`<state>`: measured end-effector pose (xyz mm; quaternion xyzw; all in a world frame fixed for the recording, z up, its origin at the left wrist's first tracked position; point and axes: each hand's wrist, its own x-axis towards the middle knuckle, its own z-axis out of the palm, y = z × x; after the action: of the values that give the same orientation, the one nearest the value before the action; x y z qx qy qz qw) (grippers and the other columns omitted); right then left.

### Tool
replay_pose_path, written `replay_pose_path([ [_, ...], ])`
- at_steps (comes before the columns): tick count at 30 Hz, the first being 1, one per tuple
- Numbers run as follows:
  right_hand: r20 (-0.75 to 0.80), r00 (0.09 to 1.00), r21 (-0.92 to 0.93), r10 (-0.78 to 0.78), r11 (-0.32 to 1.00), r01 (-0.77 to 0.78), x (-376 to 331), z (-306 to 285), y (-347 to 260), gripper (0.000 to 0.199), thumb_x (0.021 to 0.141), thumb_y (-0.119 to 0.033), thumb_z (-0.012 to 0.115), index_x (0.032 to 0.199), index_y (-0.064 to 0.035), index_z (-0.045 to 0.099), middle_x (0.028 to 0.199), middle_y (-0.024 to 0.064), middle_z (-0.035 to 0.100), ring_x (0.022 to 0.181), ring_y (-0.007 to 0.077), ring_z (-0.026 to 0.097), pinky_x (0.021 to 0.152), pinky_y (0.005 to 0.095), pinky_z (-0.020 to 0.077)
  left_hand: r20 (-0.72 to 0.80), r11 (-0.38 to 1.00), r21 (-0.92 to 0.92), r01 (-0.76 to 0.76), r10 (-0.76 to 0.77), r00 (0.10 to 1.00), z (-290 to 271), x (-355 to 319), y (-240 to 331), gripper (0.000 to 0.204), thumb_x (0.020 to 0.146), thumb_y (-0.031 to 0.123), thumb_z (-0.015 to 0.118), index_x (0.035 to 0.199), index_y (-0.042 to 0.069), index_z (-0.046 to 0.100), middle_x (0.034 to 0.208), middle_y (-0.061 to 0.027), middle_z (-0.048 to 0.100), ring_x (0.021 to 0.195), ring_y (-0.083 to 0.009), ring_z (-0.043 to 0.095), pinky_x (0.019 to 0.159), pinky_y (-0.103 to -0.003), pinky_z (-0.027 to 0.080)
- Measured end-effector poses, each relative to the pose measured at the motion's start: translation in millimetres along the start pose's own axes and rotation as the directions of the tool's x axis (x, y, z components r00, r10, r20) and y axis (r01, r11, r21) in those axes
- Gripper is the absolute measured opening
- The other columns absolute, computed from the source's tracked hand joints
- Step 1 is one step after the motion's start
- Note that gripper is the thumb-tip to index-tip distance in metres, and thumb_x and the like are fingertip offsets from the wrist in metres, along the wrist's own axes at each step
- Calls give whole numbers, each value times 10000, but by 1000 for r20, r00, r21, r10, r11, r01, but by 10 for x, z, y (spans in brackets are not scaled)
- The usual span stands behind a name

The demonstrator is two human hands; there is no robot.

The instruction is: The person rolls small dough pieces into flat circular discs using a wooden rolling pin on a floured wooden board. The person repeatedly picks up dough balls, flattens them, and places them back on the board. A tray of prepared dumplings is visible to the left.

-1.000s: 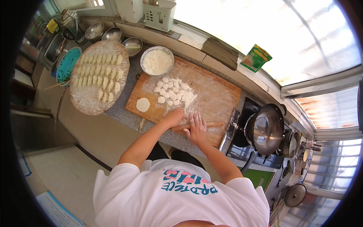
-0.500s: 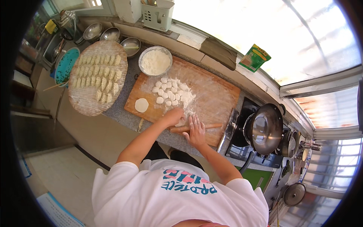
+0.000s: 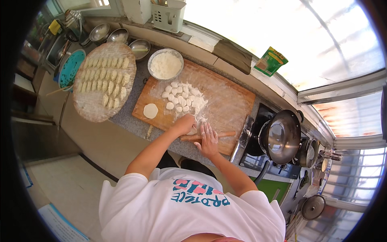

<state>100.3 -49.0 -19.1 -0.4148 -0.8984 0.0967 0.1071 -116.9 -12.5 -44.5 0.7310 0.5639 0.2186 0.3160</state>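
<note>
Left hand: the left hand (image 3: 185, 124) rests on the near edge of the floured rectangular wooden board (image 3: 225, 101), fingers curled over a small flat piece of pale dough (image 3: 192, 131); how firmly it grips cannot be told.
Right hand: the right hand (image 3: 209, 139) lies palm down with fingers spread flat on the slim wooden rolling pin (image 3: 209, 136); it presses on the pin without closing around it.
Rolling pin: lies crosswise along the near edge of the board, one end under the left hand's side, the other end showing to the right of the right hand.
Dough pieces: a cluster of small white dough lumps (image 3: 180, 95) sits on the board's left half, just beyond the left hand.
Finished wrapper: one round flat dough disc (image 3: 150, 110) lies near the board's left corner, apart from the cluster.
Flour bowl: a round metal bowl of white flour (image 3: 165, 64) stands at the board's far left corner.
Dumpling tray: a round woven tray (image 3: 96, 109) left of the board carries rows of folded dumplings (image 3: 105, 74).
Wok: a dark metal wok (image 3: 281, 137) sits on the stove right of the board.
Cleaver: a cleaver (image 3: 244, 135) lies between board and stove.
</note>
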Motion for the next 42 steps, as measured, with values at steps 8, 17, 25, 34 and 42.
replay_pose_path([
  [8, -74, 993, -8, 96, 995, -96, 730, 66, 189, 937, 893, -580, 617, 1575, -18, 307, 1568, 222, 403, 1469, 386, 358, 1166, 533, 295, 35, 974, 39, 223, -225, 974, -255, 35, 152, 133, 802, 88, 664, 893, 63, 757, 922, -181, 684, 943, -366, 646, 819, -477, 515],
  [17, -36, 999, 17, -27, 999, 27, 26, 41, 82, 939, 896, -593, 598, 1567, -1, 314, 1572, 246, 393, 1450, 408, 381, 1158, 536, 298, 0, 1000, 19, -15, 15, 1000, -11, -38, 19, 106, 793, 92, 681, 856, 71, 764, 891, -165, 670, 967, -357, 635, 847, -452, 517],
  [25, -96, 995, -1, 25, 1000, -25, 580, 45, 160, 958, 882, -605, 604, 1563, 6, 323, 1576, 221, 399, 1457, 372, 384, 1177, 529, 285, 66, 956, 8, 293, -293, 954, -162, 36, 55, 112, 790, 94, 682, 867, 87, 763, 932, -150, 675, 974, -369, 631, 857, -451, 517],
  [34, 15, 1000, -23, 3, 1000, -3, 139, 62, 75, 971, 873, -607, 618, 1570, -4, 313, 1598, 201, 371, 1476, 357, 359, 1168, 508, 291, -24, 997, 39, -68, 69, 997, -60, -64, 23, 121, 814, 115, 669, 873, 76, 767, 927, -163, 687, 956, -375, 643, 850, -459, 522],
  [42, -17, 999, 2, 33, 999, -33, 372, 69, 164, 995, 872, -621, 611, 1574, 8, 293, 1593, 226, 362, 1486, 381, 335, 1189, 545, 270, 117, 966, 27, 257, -258, 959, -269, 10, 162, 156, 825, 146, 691, 922, 41, 755, 945, -214, 715, 918, -402, 680, 794, -497, 534],
])
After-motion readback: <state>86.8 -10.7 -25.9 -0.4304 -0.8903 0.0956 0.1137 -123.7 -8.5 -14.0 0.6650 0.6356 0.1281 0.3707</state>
